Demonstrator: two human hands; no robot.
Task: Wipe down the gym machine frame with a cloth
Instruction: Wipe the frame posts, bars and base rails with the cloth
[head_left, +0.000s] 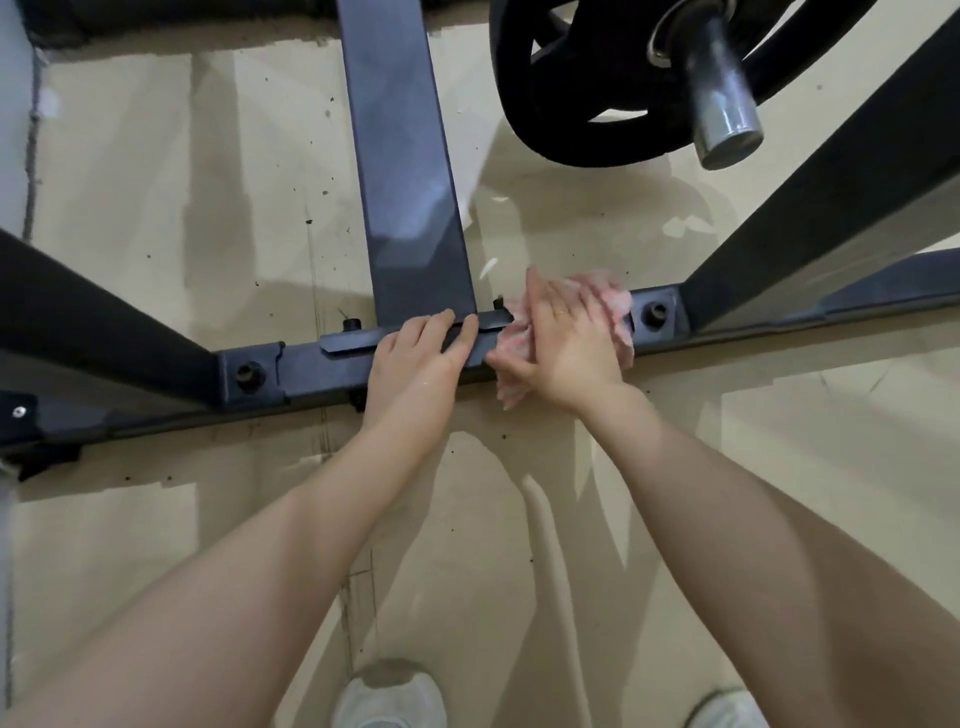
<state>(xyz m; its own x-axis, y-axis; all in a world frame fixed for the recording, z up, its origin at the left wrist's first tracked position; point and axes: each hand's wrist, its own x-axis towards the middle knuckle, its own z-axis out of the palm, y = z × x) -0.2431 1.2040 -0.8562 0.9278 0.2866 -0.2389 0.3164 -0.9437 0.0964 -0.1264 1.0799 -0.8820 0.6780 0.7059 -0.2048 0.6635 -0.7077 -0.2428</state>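
The dark grey machine frame has a horizontal crossbar running across the middle of the view, with an upright beam rising from its centre. My right hand lies flat with straight fingers on a pink and white cloth, pressing it onto the crossbar just right of the upright. My left hand rests on the crossbar at the foot of the upright, its fingertips curled over the far edge of the bar.
A black weight plate on a steel sleeve hangs at the upper right. Slanted frame beams cross at both sides. The beige floor lies below, and my two pale shoes show at the bottom edge.
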